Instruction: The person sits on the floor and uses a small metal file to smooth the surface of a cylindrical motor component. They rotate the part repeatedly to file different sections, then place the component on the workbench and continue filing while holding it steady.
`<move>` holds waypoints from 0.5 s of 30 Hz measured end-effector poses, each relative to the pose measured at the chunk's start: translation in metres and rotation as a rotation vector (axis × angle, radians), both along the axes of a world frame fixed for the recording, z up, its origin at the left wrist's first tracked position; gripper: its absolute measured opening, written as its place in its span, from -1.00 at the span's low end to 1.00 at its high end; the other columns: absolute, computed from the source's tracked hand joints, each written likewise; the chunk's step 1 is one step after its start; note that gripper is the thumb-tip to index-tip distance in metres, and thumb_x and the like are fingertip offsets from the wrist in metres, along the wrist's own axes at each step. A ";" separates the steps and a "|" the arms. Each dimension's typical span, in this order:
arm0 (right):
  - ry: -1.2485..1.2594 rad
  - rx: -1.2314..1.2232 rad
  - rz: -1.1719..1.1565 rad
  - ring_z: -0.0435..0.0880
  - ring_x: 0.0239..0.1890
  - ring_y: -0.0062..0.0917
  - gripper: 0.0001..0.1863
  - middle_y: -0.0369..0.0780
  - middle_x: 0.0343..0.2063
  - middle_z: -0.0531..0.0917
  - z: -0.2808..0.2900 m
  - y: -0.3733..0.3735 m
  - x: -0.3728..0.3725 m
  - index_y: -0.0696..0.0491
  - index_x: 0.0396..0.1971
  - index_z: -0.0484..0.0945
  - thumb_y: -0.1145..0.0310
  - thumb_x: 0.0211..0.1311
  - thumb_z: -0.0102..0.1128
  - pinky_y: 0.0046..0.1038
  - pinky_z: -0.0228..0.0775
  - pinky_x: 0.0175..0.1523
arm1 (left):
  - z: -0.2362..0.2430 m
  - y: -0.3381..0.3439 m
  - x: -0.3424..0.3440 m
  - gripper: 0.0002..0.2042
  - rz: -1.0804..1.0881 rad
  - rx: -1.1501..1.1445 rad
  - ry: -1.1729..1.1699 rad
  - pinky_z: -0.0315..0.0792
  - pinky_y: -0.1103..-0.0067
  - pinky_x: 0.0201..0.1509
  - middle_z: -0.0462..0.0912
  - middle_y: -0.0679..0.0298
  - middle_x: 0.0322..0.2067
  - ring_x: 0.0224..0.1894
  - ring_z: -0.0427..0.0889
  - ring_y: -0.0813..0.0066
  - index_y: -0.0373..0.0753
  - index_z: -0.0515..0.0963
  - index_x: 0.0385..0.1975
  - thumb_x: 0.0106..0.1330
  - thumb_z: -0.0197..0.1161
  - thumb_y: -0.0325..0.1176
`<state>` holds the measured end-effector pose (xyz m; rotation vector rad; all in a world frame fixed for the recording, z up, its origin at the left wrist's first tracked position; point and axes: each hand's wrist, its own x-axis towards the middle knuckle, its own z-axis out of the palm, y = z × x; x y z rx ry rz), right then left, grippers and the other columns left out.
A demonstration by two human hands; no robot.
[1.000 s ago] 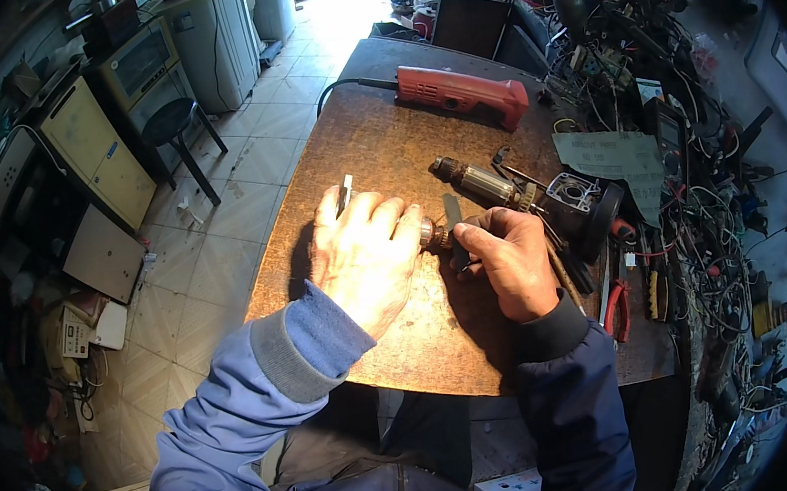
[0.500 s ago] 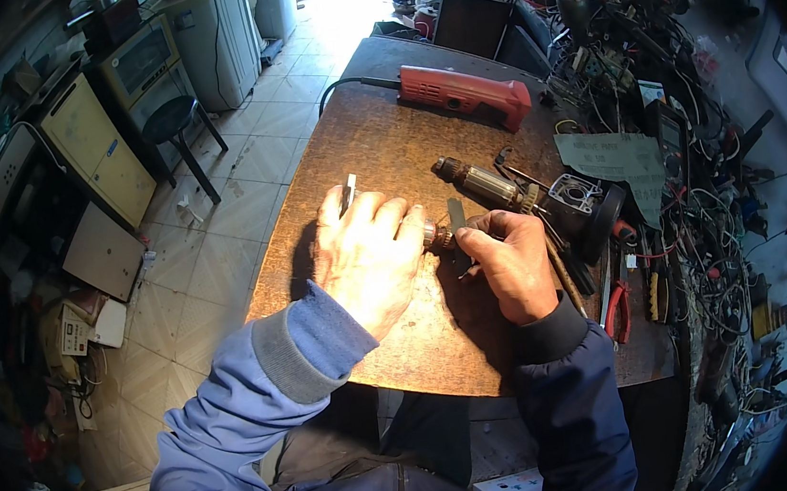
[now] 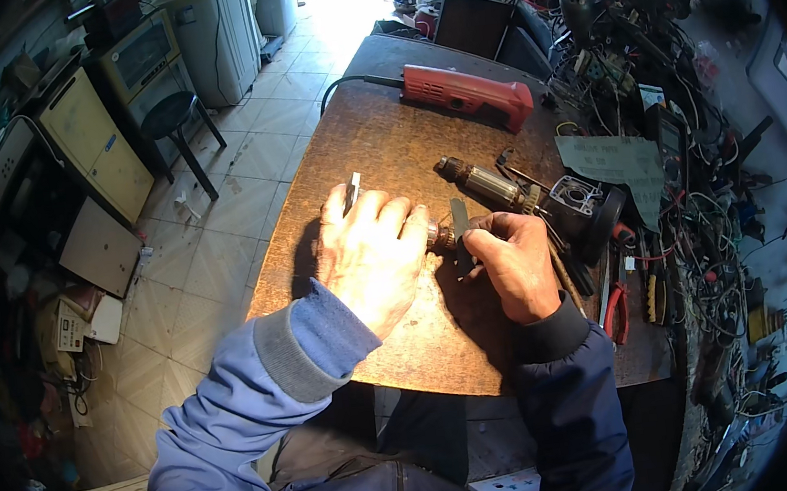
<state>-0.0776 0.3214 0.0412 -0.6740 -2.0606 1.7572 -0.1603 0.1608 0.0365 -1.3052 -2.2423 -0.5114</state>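
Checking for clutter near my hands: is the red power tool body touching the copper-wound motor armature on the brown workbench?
Apart. The head view shows bare brown benchtop between the red power tool body and the copper-wound motor armature.

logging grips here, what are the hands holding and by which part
Both hands, left hand and right hand, pinch a small metal part by its ends; right also grips a dark flat tool.

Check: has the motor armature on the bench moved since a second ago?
No. The armature lies at the same spot and angle below the red power tool.

A worn brown workbench (image 3: 374, 152) bears a red power tool (image 3: 466, 94), motor armature (image 3: 488, 184) and pliers (image 3: 615, 304)
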 end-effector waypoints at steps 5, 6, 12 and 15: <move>0.013 -0.017 0.009 0.50 -0.67 -0.65 -0.84 -0.24 -0.65 0.58 0.003 -0.001 0.001 0.33 -0.55 0.60 0.50 0.00 0.19 -0.57 0.43 -0.56 | -0.001 0.000 0.000 -0.68 -0.001 0.010 -0.017 0.18 0.16 0.27 0.62 0.20 -0.14 0.02 0.53 0.28 -0.27 0.58 -0.08 0.19 0.26 -0.31; 0.014 -0.020 0.012 0.50 -0.66 -0.65 -0.85 -0.24 -0.65 0.58 0.003 -0.001 0.001 0.33 -0.55 0.60 0.50 0.00 0.20 -0.56 0.43 -0.56 | 0.001 -0.001 0.001 -0.68 -0.004 0.015 -0.031 0.18 0.15 0.27 0.62 0.20 -0.14 0.02 0.53 0.28 -0.28 0.58 -0.08 0.19 0.27 -0.31; 0.042 -0.035 0.044 0.51 -0.64 -0.65 -0.85 -0.23 -0.64 0.58 0.000 0.001 0.001 0.31 -0.55 0.59 0.50 0.03 0.22 -0.56 0.44 -0.54 | 0.001 -0.001 0.001 -0.70 0.006 0.001 -0.010 0.20 0.16 0.26 0.62 0.20 -0.14 0.00 0.53 0.29 -0.27 0.59 -0.10 0.17 0.27 -0.32; 0.061 -0.178 0.045 0.51 -0.64 -0.65 -0.86 -0.24 -0.65 0.58 -0.004 0.005 0.001 0.30 -0.54 0.59 0.49 0.05 0.23 -0.57 0.42 -0.56 | 0.000 0.000 0.000 -0.70 0.003 0.007 -0.009 0.21 0.17 0.26 0.62 0.20 -0.14 -0.01 0.53 0.30 -0.27 0.59 -0.10 0.17 0.27 -0.33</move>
